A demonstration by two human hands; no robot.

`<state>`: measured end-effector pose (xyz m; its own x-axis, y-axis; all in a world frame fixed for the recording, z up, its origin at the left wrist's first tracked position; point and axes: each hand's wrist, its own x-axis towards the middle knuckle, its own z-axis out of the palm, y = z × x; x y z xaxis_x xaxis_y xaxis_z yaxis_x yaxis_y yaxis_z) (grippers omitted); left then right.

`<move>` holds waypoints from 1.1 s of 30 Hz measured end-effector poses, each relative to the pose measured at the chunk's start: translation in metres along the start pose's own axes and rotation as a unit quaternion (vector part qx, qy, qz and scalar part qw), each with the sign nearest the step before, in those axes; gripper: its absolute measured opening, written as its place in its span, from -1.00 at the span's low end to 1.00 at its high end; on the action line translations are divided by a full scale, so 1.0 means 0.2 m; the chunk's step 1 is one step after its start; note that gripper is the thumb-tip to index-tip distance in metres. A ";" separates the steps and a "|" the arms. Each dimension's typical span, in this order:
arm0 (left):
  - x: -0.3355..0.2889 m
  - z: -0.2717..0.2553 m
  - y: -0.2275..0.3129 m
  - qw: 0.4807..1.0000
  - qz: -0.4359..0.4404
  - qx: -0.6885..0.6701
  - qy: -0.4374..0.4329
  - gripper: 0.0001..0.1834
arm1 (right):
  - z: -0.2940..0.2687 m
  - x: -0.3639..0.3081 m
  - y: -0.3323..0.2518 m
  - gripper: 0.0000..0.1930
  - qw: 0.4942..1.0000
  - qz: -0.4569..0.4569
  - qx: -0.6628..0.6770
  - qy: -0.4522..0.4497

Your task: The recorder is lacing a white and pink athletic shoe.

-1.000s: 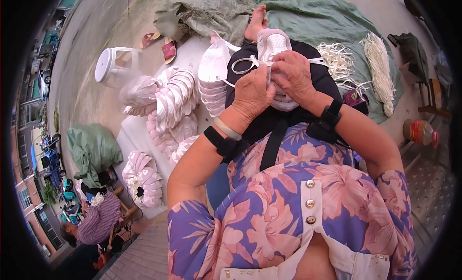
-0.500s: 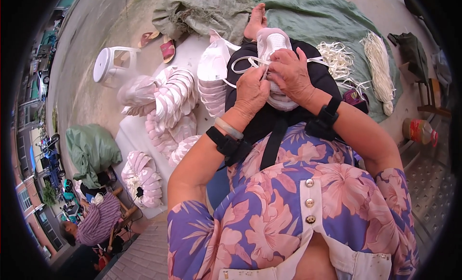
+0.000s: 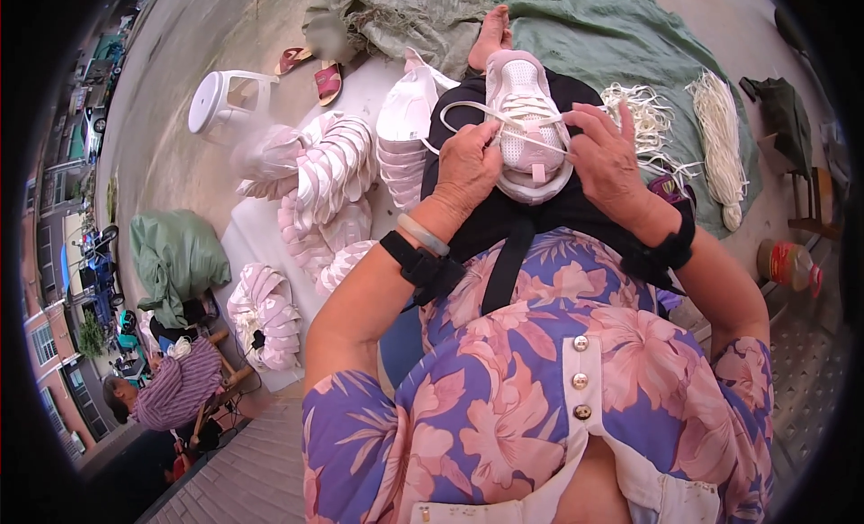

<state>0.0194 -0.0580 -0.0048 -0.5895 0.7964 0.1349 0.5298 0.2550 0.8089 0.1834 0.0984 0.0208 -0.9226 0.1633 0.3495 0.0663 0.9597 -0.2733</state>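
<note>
A pale pink and white sneaker (image 3: 531, 78) rests on my lap, its toe pointing away from me and its pink heel tab near me. White shoelace (image 3: 461, 104) runs through its upper eyelets and loops out to the left. My left hand (image 3: 466, 168), closed in a pinch, grips lace at the shoe's left edge. On the other side my right hand (image 3: 612, 164) has its thumb and forefinger together on lace, with other fingers raised. Strands stretch across the tongue between both hands. The exact fingertip grip is partly hidden.
Stacked pale pink shoe uppers (image 3: 333, 164) and white ones (image 3: 405, 119) lie to the left. Bundled white laces (image 3: 717, 155) lie on green cloth (image 3: 594, 38) at right. A white stool (image 3: 211, 101), slippers (image 3: 328, 81) and a plastic bottle (image 3: 787, 265) stand around. Another person (image 3: 180, 389) sits lower left.
My right hand has moved right, away from my left hand, drawing lace across the shoe. The tongue and heel tab are now uncovered. My left hand stays at the shoe's left side.
</note>
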 end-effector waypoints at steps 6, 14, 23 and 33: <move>0.00 -0.02 -0.01 0.999 -0.007 0.042 -0.033 -0.73 | -0.33 -0.56 0.36 -0.94 0.991 0.102 -0.073 0.047; 0.08 -0.06 -0.06 0.977 -0.177 -0.121 -0.010 -0.72 | -0.23 -0.60 0.32 -0.87 0.987 0.110 0.053 -0.100; 0.14 -0.09 -0.01 0.926 -0.237 -0.290 -0.049 -0.82 | -0.07 -0.26 0.22 -0.74 0.990 0.099 0.102 -0.011; 0.18 -0.11 0.02 0.914 -0.272 -0.273 -0.129 -0.75 | 0.03 -0.10 0.07 -0.62 0.970 0.106 0.218 -0.014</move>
<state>-0.0145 -0.0402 0.0158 -0.4738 0.7541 -0.4548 -0.2237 0.3964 0.8904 0.2015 0.1080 0.0047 -0.9165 0.3332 0.2212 0.0938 0.7167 -0.6911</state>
